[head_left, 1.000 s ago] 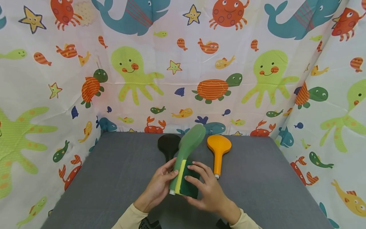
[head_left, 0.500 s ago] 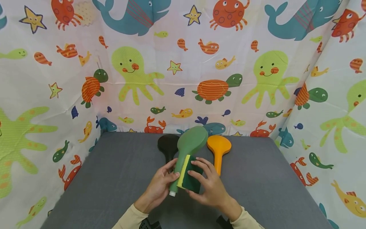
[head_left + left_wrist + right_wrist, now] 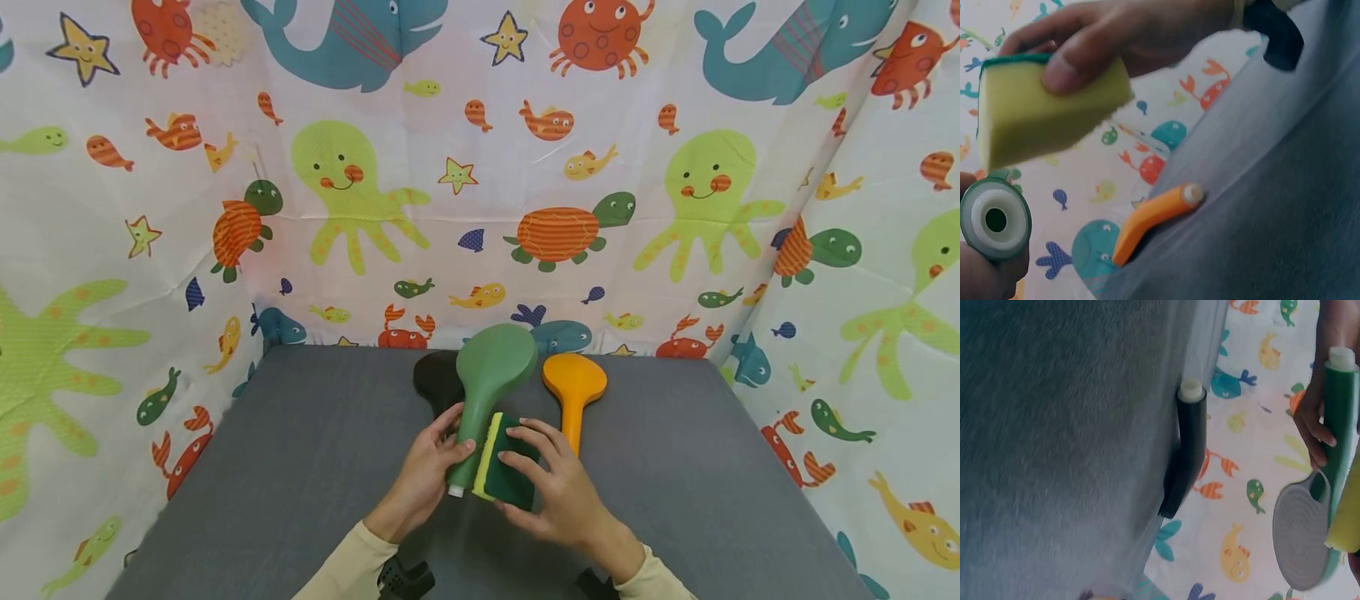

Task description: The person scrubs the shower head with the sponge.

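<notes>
The left hand (image 3: 423, 475) grips the green shower head (image 3: 487, 383) by its handle, now turned back-up. The right hand (image 3: 558, 492) pinches the sponge (image 3: 506, 462) against it, lower than a second ago: wiping continues.

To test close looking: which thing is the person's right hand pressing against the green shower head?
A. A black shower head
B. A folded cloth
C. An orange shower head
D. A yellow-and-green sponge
D: the right hand grips the sponge against the handle of the green shower head, which the left hand holds; the orange shower head and the black one lie untouched on the table.
</notes>
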Available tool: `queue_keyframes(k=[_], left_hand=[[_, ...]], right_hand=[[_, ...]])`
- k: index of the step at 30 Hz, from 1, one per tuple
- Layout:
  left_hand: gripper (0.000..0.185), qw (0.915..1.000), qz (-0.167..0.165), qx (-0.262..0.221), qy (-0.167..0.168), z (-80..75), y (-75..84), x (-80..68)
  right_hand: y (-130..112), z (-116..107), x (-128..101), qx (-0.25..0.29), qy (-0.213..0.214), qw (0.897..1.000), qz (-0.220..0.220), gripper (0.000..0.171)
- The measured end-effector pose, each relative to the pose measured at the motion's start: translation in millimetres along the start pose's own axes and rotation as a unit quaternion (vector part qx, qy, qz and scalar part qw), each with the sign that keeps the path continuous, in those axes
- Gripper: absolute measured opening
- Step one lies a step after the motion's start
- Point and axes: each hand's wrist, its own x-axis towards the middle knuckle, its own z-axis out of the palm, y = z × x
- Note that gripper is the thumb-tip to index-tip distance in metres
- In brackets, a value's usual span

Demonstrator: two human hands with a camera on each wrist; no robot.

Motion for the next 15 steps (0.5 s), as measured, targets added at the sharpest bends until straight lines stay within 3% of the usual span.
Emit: queue_keyframes(k=[6, 15], left_hand=[[0.070, 0.9985, 0.010, 0.036, 0.041, -1.2, -9.9, 14.4], [0.069, 0.9946, -0.001, 0.064, 0.082, 0.6, -24.2, 38.9]], right_hand=[[13.5, -9.6, -5.8, -0.010, 0.005, 1.000, 0.024, 0.048], [34.1, -22.9, -20.5, -0.048, -0.001, 0.996, 0.070, 0.053]])
